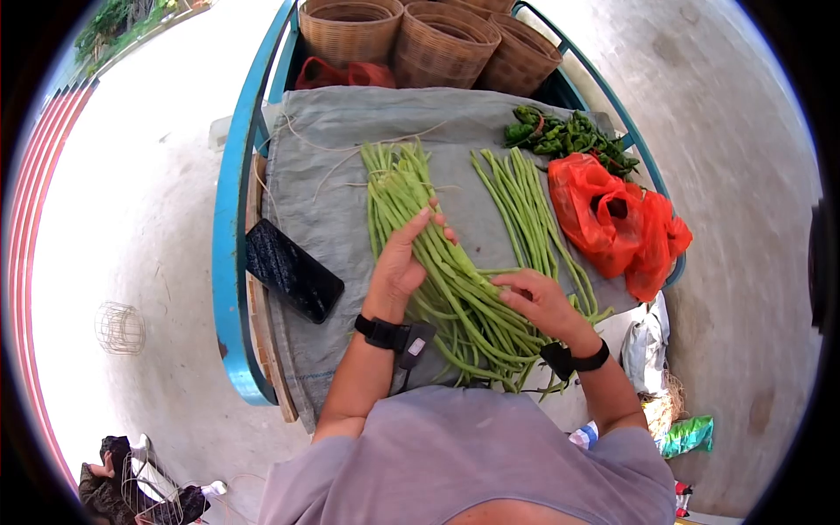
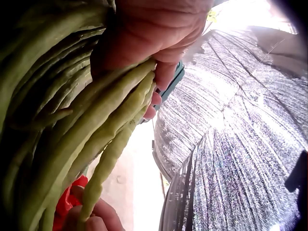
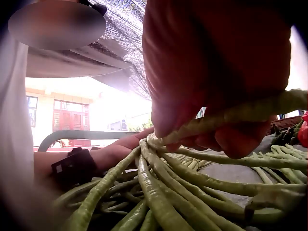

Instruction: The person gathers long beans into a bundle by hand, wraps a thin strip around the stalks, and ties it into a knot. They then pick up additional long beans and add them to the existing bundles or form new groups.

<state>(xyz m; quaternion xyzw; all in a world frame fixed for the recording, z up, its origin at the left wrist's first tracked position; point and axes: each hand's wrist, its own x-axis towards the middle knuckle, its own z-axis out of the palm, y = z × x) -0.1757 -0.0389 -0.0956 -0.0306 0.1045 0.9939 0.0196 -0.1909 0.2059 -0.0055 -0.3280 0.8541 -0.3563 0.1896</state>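
A thick bundle of long green beans [image 1: 398, 192] lies across the grey cloth. My left hand [image 1: 408, 255] grips the bundle around its middle, thumb along the top and fingertips showing at the far side. In the left wrist view the beans [image 2: 91, 130] pass under that hand [image 2: 159, 33]. My right hand [image 1: 544, 304] pinches a single bean at the bundle's right side; in the right wrist view this bean [image 3: 250, 111] runs between thumb and fingers of the hand [image 3: 211, 72]. A smaller bunch of long beans [image 1: 522, 206] lies to the right.
A black phone [image 1: 296, 273] rests on the cloth [image 1: 306, 175] at the left. Red plastic bags [image 1: 584, 210] and green peppers [image 1: 569, 140] are at the right. Wicker baskets [image 1: 442, 48] stand behind. Blue metal rails [image 1: 229, 219] border the cart.
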